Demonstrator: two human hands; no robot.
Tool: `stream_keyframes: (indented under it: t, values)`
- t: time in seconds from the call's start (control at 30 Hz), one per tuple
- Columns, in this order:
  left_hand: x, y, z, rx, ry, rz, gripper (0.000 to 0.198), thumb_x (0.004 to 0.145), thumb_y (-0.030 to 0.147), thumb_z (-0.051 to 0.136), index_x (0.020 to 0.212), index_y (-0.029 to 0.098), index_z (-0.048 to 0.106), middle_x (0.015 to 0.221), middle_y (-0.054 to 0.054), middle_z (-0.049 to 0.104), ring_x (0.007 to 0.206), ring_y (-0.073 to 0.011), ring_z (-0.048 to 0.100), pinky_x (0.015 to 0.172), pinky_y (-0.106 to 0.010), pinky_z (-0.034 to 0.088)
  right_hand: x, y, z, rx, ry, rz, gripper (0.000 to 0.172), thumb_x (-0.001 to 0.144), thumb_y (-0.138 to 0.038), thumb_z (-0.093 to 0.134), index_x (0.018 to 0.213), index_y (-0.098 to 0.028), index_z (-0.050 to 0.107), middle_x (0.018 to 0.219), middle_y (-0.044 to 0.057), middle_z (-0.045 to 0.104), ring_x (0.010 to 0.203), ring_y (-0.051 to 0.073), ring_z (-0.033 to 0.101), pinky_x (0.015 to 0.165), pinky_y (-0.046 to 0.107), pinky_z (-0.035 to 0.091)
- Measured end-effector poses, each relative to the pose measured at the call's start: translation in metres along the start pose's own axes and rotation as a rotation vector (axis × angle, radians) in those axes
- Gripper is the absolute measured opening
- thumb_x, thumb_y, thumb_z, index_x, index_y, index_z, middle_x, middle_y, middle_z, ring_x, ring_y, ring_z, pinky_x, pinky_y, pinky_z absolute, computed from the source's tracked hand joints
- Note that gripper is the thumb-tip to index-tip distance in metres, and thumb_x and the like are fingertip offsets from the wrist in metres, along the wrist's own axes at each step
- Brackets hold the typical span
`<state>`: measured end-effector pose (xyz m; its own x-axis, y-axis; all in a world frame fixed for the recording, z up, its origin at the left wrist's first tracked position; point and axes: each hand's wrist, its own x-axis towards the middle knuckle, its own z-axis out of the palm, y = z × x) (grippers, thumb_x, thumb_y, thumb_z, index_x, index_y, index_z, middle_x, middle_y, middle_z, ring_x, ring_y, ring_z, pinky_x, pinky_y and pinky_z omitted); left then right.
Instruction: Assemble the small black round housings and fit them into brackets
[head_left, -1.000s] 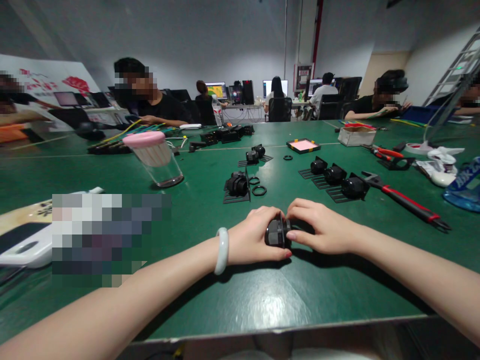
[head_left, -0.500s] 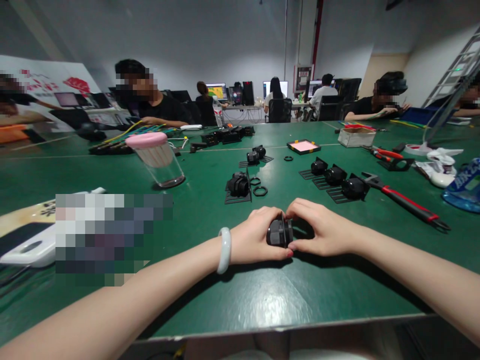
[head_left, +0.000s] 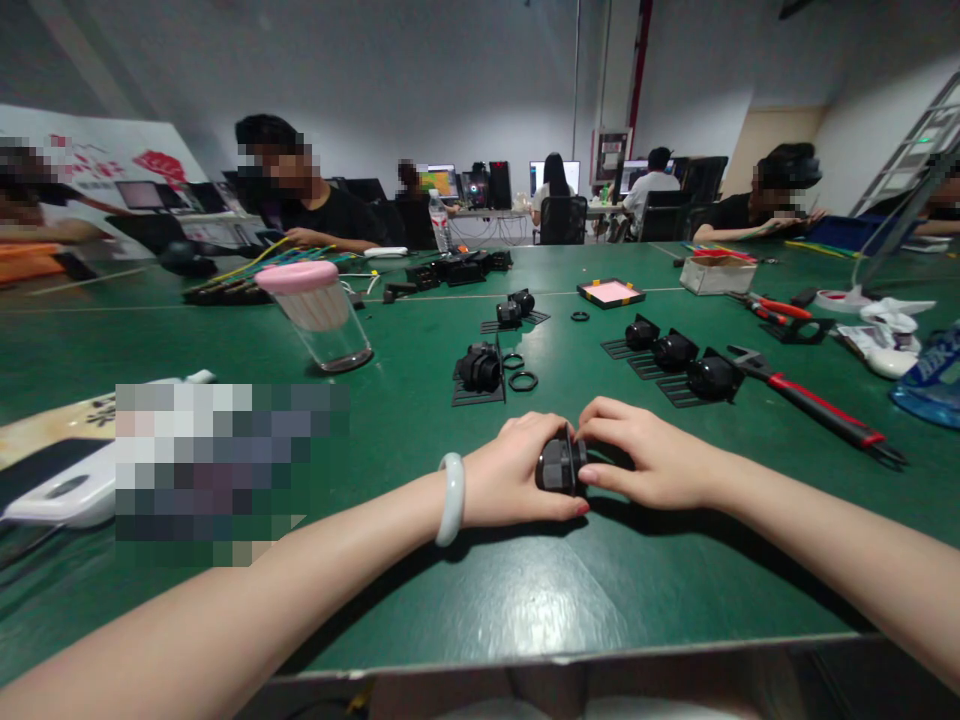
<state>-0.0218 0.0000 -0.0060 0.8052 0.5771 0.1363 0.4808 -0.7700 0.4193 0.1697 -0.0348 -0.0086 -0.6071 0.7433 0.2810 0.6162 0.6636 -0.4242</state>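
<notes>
My left hand (head_left: 517, 470), with a pale bangle on its wrist, grips a black plastic cable gland (head_left: 553, 466) just above the green table. The gland lies sideways, with a thin black plate (head_left: 571, 455) around its middle. From the other side, my right hand (head_left: 637, 455) closes thumb and fingers on the black locknut (head_left: 582, 458) at the gland's right end; the fingers partly hide it. Beyond my hands stands another gland on a slotted black bracket (head_left: 480, 370), beside two loose black rings (head_left: 523, 380). Several more glands on brackets (head_left: 675, 350) form a row at right.
An adjustable wrench (head_left: 825, 405) with red-black handle lies at right, near a blue bottle (head_left: 930, 385). A pink-lidded cup (head_left: 322, 320) stands at left, behind a white device (head_left: 67, 490). Farther back are a pink tray (head_left: 611, 292), a small box (head_left: 718, 275) and people working.
My right thumb and fingers have shifted slightly around the locknut. My left hand keeps its grip on the gland. The whole view has moved a little.
</notes>
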Motion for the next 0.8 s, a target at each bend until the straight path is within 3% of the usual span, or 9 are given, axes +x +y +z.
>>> stream_keyframes:
  t: [0.23,0.5,0.8]
  values:
    - [0.0007,-0.0009,-0.0007,0.010,0.002,0.014,0.049,0.060,0.046,0.064,0.095,0.018,0.045,0.089,-0.002,0.051,0.084,-0.0192,0.048,0.076,-0.031,0.039,-0.0005,-0.0029,-0.0009,-0.055,0.030,0.002,0.030,0.072,-0.038,0.055,0.089,-0.014,0.050,0.089,0.006,0.050,0.080,0.017,0.048,0.073,0.030,0.041]
    - [0.0014,-0.0003,-0.0013,0.018,-0.001,0.027,0.049,0.060,0.046,0.063,0.095,0.017,0.045,0.088,-0.003,0.051,0.082,-0.0193,0.048,0.075,-0.031,0.039,-0.0012,-0.0027,0.0004,-0.061,0.044,-0.035,0.038,0.063,-0.029,0.061,0.094,-0.015,0.045,0.090,0.006,0.048,0.083,0.019,0.046,0.073,0.031,0.040]
    - [0.0012,0.0006,-0.0020,-0.015,0.000,0.014,0.051,0.059,0.046,0.064,0.096,0.018,0.046,0.088,-0.002,0.052,0.084,-0.0197,0.049,0.077,-0.031,0.038,-0.0006,-0.0027,0.0013,-0.023,0.083,-0.038,0.031,0.065,-0.025,0.061,0.089,-0.017,0.043,0.087,0.005,0.049,0.079,0.018,0.046,0.068,0.030,0.040]
